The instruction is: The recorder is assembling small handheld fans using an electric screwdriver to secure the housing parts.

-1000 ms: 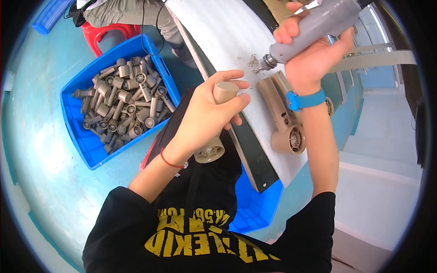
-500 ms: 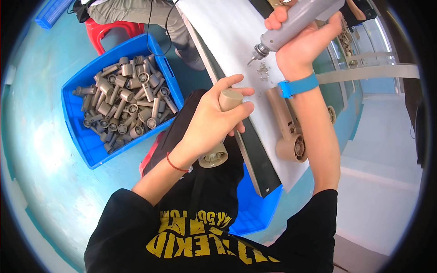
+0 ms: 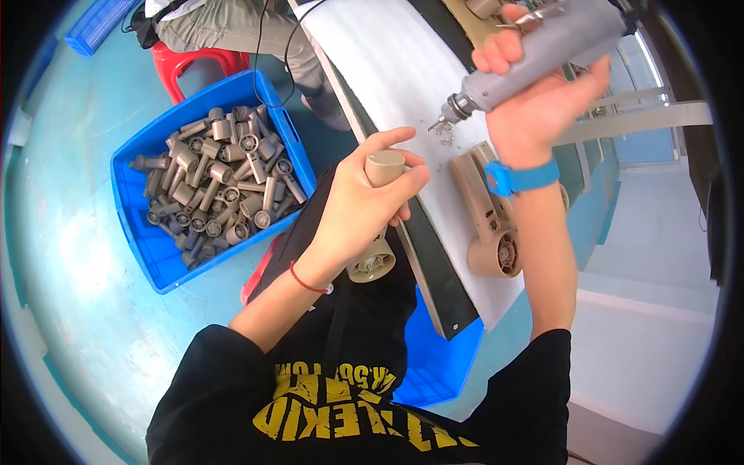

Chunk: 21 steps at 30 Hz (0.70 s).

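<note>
My left hand point(image 3: 353, 205) is wrapped round the handle of a beige handheld fan point(image 3: 373, 262). The handle's flat end sticks up between thumb and fingers, while the round fan head hangs below the hand, over my lap. In my right hand point(image 3: 531, 108) is a grey electric screwdriver point(image 3: 542, 58), gripped by its thick body above the table. Its bit points down and left, over or at a small pile of screws point(image 3: 445, 133); I cannot tell if it touches them. Next to my right forearm, more beige handheld fans point(image 3: 490, 252) lie side by side, partly hidden by the arm.
White padding covers the table point(image 3: 364, 58), whose dark edge runs beside my left hand. On the left, a blue bin point(image 3: 159, 267) holds many beige fan bodies. Another blue bin point(image 3: 438, 360) sits under the table's near corner. A seated person's leg point(image 3: 240, 31) is beyond.
My right hand has shifted right with the screwdriver, and the bit has dropped closer to the screws. My left hand keeps its hold on the fan almost unmoved. The view has shifted slightly.
</note>
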Each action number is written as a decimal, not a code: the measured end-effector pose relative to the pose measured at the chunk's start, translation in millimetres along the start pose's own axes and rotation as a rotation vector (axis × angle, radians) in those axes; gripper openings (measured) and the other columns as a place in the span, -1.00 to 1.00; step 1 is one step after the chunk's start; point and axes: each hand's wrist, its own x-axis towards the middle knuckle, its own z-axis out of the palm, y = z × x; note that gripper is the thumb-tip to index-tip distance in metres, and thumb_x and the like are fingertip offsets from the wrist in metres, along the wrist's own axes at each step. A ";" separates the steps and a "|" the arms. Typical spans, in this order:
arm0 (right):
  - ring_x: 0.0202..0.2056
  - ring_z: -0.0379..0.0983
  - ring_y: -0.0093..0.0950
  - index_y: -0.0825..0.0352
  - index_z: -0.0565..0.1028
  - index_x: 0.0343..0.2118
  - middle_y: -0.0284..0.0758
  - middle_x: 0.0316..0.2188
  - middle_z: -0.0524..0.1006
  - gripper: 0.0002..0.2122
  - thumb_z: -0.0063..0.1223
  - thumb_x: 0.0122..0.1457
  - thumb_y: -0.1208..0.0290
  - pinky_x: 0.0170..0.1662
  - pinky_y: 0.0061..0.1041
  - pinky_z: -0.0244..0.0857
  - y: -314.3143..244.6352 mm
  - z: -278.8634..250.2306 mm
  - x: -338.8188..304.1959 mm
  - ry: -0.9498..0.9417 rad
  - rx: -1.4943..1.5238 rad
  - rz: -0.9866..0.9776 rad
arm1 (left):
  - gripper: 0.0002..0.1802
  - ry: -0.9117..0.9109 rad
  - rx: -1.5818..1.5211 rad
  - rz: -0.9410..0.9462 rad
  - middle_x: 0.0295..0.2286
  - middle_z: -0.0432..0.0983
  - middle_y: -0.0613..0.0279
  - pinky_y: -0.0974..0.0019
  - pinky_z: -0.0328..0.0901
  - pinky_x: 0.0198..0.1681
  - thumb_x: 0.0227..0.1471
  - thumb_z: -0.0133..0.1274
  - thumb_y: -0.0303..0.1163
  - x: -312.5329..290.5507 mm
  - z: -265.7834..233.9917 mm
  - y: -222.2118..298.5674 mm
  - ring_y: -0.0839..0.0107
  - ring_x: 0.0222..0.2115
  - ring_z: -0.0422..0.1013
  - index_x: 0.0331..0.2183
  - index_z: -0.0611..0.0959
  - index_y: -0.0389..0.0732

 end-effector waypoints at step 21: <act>-0.67 0.14 -0.60 0.43 0.38 -0.23 -0.43 -0.71 0.27 -0.44 -0.46 0.14 -0.07 -0.52 -0.59 0.09 -79.8 -25.7 -59.7 -0.675 0.088 -0.067 | -0.84 -0.030 0.690 0.516 -0.60 0.43 0.43 0.57 0.17 -0.48 -0.14 0.19 -0.49 -40.6 30.7 23.5 0.71 -0.57 0.29 -0.39 0.64 -0.24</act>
